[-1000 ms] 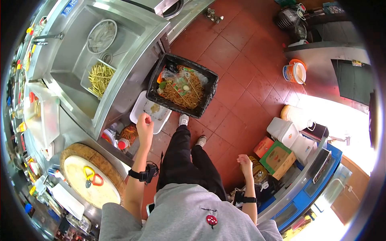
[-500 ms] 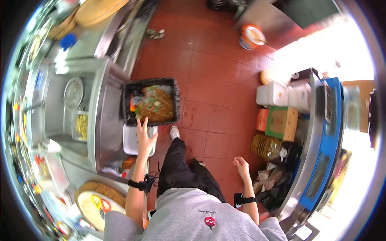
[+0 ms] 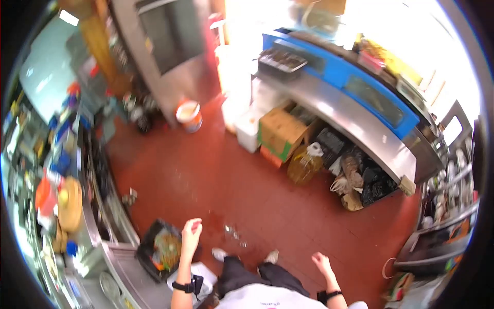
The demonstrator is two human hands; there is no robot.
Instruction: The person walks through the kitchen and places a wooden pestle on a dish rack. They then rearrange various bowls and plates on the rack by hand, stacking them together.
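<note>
My left hand [image 3: 191, 234] hangs in the air just right of a black bin [image 3: 150, 257], apart from it. Its fingers are loosely bent and nothing is in them. Food scraps [image 3: 167, 250] in brown, green and orange lie in the bin. Off to the right, above the red tiled floor, my right hand [image 3: 322, 263] is empty too, its fingers loosely curled but not in a fist. A white container [image 3: 205, 278] sits beside the bin, partly behind my left forearm. Each wrist wears a black strap.
Steel sinks and counters [image 3: 110, 286] run along the left. A steel bench [image 3: 339, 110] with blue panels crosses the right, a cardboard box [image 3: 280, 129], oil jug [image 3: 304, 166] and black bags [image 3: 378, 188] beneath. A bucket [image 3: 189, 116] stands ahead; litter [image 3: 235, 234] lies on the floor.
My view has swung to the right, bringing the bench to the centre and the bin lower left. My left hand, spread over the bin's edge before, is now beside it with fingers loosely bent.
</note>
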